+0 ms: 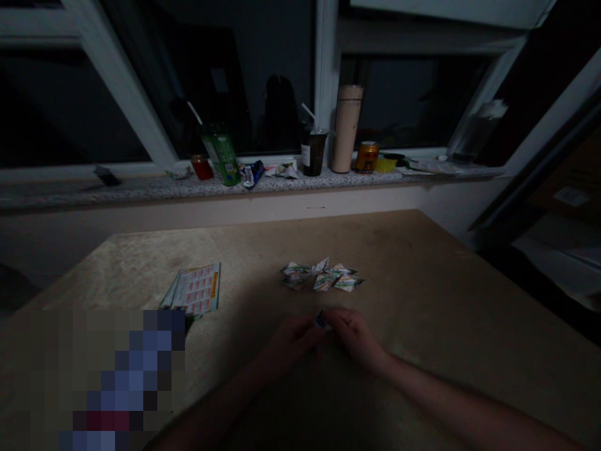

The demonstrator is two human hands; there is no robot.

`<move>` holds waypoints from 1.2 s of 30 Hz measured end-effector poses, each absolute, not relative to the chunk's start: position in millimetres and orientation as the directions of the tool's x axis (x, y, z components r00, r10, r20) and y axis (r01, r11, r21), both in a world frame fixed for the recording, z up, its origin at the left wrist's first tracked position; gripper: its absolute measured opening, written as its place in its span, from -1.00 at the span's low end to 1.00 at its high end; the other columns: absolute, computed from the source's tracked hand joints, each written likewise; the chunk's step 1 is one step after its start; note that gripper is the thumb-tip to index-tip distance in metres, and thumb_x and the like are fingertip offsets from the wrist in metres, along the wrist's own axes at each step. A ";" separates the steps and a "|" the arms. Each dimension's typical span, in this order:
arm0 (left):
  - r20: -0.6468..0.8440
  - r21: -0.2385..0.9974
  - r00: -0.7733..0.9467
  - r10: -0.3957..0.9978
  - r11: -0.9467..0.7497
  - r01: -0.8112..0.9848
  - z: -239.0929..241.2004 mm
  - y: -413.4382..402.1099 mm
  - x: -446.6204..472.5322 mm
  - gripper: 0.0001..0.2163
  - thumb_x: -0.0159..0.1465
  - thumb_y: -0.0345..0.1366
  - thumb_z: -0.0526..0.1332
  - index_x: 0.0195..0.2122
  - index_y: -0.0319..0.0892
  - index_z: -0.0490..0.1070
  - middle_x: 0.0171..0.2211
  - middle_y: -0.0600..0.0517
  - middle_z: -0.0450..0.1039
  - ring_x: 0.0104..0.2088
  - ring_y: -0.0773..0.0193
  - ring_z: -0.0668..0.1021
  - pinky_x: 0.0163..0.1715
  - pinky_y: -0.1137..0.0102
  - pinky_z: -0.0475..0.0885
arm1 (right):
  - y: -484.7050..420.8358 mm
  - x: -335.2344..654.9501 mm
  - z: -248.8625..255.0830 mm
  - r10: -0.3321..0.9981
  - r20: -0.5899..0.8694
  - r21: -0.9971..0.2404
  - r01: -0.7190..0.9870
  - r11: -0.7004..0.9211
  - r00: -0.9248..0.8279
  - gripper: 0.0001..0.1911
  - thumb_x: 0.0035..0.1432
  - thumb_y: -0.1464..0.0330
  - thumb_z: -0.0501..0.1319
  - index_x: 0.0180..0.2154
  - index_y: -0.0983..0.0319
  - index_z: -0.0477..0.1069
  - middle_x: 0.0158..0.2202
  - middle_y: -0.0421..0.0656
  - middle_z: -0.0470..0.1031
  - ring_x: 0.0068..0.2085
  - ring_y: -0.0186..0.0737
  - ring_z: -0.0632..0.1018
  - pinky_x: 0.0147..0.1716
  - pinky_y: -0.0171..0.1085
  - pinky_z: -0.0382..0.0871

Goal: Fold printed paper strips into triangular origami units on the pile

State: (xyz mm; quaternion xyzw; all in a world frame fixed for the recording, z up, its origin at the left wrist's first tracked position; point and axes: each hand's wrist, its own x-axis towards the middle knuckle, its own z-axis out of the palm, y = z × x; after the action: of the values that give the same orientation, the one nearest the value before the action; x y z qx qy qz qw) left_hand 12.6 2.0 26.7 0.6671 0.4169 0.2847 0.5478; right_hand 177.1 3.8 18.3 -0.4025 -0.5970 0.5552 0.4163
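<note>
The small folded piece (322,319) is located between the fingertips of both hands, above the near-central part of the table (422,269). Its visible portion is a pointed, dark-and-pale printed corner; the light is dim and the fingers cover the remainder, so its full outline cannot be determined. The left hand (293,338) is curled nearly closed, its fingertips against the left side of the piece. The right hand (354,338) is likewise curled, pinching the piece from the right between thumb and fingers.

Just beyond the hands lies a cluster of folded pieces (323,276). Each is thin, flat-faced and sharp-cornered, roughly diamond-shaped, with green and reddish print on a pale ground. The pieces lie close together, several overlapping or touching. To the left, well apart from the cluster, rest printed sheets (197,289): flat, overlapping and rectangular, with rows of red print and a yellow strip along the right edge.

The tabletop is matt and tan, with a mottled finish toward the left. Behind it, the windowsill (272,185) has a speckled, stone-like surface. It supports a tall, cylindrical pink flask (346,128), an orange metal can (367,156) and a tapered dark cup (313,152) with a pale straw.
</note>
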 end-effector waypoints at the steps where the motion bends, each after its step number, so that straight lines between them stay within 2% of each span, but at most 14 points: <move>1: -0.079 0.964 0.500 0.863 -0.061 0.258 26.2 2.6 13.0 -0.69 0.24 -0.13 0.06 -0.53 -0.23 0.33 -0.61 0.11 0.31 -0.55 0.35 0.36 -0.49 0.50 0.23 | 3.0 175.7 19.2 0.938 0.051 -0.998 0.023 0.063 -0.342 -0.50 0.15 0.03 0.02 -0.62 0.26 0.29 -0.67 -0.28 0.17 -0.62 -0.41 0.16 -0.63 -0.39 0.02; 5: -0.075 0.963 0.507 0.859 -0.068 0.259 23.0 3.4 11.8 -0.70 0.25 -0.15 0.04 -0.50 -0.23 0.35 -0.63 0.12 0.31 -0.56 0.35 0.37 -0.48 0.50 0.24 | 2.3 174.1 16.2 0.941 0.061 -0.997 0.020 0.072 -0.334 -0.49 0.13 0.02 0.03 -0.62 0.27 0.29 -0.66 -0.28 0.16 -0.60 -0.41 0.18 -0.62 -0.39 0.04; 11: -0.057 0.979 0.500 0.864 -0.049 0.196 22.2 4.3 9.4 -0.69 0.26 -0.11 0.03 -0.40 -0.24 0.40 -0.58 0.10 0.37 -0.58 0.36 0.37 -0.49 0.51 0.26 | 5.2 179.5 11.0 0.904 0.021 -1.000 -0.022 0.013 -0.426 -0.58 0.05 0.05 0.17 -0.52 0.30 0.35 -0.64 -0.28 0.23 -0.61 -0.42 0.21 -0.64 -0.42 0.04; 15: -0.044 0.989 0.499 0.866 -0.034 0.147 25.3 3.4 11.7 -0.68 0.25 -0.10 0.04 -0.47 -0.23 0.37 -0.56 0.09 0.37 -0.58 0.36 0.35 -0.51 0.51 0.25 | 4.9 179.5 10.5 0.878 0.050 -0.987 -0.156 -0.029 -0.477 -0.58 0.11 0.08 0.13 -0.52 0.32 0.37 -0.63 -0.24 0.29 -0.61 -0.42 0.24 -0.64 -0.42 0.06; 18: -0.052 0.988 0.470 0.881 -0.022 0.150 26.1 1.8 13.0 -0.65 0.25 -0.09 0.02 -0.52 -0.22 0.35 -0.60 0.10 0.33 -0.56 0.34 0.36 -0.49 0.49 0.26 | 4.2 178.7 9.9 0.863 0.055 -0.981 -0.190 -0.048 -0.502 -0.61 0.13 0.12 0.13 -0.50 0.32 0.40 -0.61 -0.23 0.33 -0.62 -0.43 0.24 -0.64 -0.42 0.05; 22: -0.072 0.979 0.460 0.885 -0.026 0.203 24.9 0.8 13.1 -0.59 0.28 -0.06 -0.06 -0.55 -0.21 0.33 -0.67 0.12 0.26 -0.61 0.34 0.32 -0.52 0.49 0.22 | 4.6 179.1 10.9 0.861 0.008 -0.993 -0.105 -0.052 -0.508 -0.56 0.06 0.04 0.16 -0.52 0.32 0.39 -0.64 -0.24 0.32 -0.65 -0.45 0.21 -0.67 -0.42 0.02; 25: -0.109 0.968 0.404 0.908 0.005 0.250 25.0 0.9 12.8 -0.58 0.28 -0.04 -0.08 -0.56 -0.20 0.31 -0.71 0.14 0.21 -0.64 0.36 0.29 -0.55 0.49 0.19 | 4.7 180.2 13.3 0.917 -0.031 -0.999 -0.023 -0.044 -0.398 -0.50 -0.02 -0.03 0.17 -0.62 0.29 0.29 -0.70 -0.29 0.20 -0.66 -0.46 0.16 -0.68 -0.42 -0.04; 28: -0.149 0.964 0.357 0.922 0.055 0.260 27.2 0.8 13.5 -0.58 0.25 -0.01 -0.07 -0.57 -0.19 0.29 -0.73 0.16 0.18 -0.67 0.36 0.26 -0.58 0.48 0.16 | 4.0 180.9 15.0 0.948 -0.020 -1.000 -0.016 -0.026 -0.319 -0.47 0.03 -0.03 0.12 -0.66 0.27 0.20 -0.71 -0.32 0.10 -0.65 -0.46 0.11 -0.67 -0.41 -0.08; 31: -0.148 0.968 0.354 0.923 0.063 0.241 29.7 0.5 15.0 -0.59 0.23 0.00 -0.06 -0.57 -0.19 0.29 -0.70 0.14 0.21 -0.64 0.35 0.29 -0.57 0.49 0.18 | 2.7 180.9 15.3 0.948 -0.018 -1.000 -0.018 -0.025 -0.318 -0.50 0.05 -0.01 0.12 -0.65 0.26 0.19 -0.70 -0.34 0.04 -0.64 -0.46 0.07 -0.67 -0.41 -0.11; 36: -0.113 0.955 0.384 0.916 -0.006 0.296 27.4 2.2 15.5 -0.68 0.20 -0.08 0.06 -0.57 -0.20 0.30 -0.67 0.15 0.26 -0.60 0.36 0.32 -0.55 0.51 0.17 | 1.2 181.1 15.7 0.942 0.000 -1.000 -0.011 -0.004 -0.335 -0.52 0.07 0.03 0.11 -0.64 0.26 0.19 -0.68 -0.32 0.08 -0.63 -0.45 0.09 -0.66 -0.41 -0.09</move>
State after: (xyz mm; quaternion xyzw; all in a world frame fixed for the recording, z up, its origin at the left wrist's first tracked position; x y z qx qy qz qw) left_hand 15.5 2.2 27.4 0.6450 0.4699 0.2950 0.5255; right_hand 181.1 1.2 15.7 -0.4053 -0.5744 0.5813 0.4099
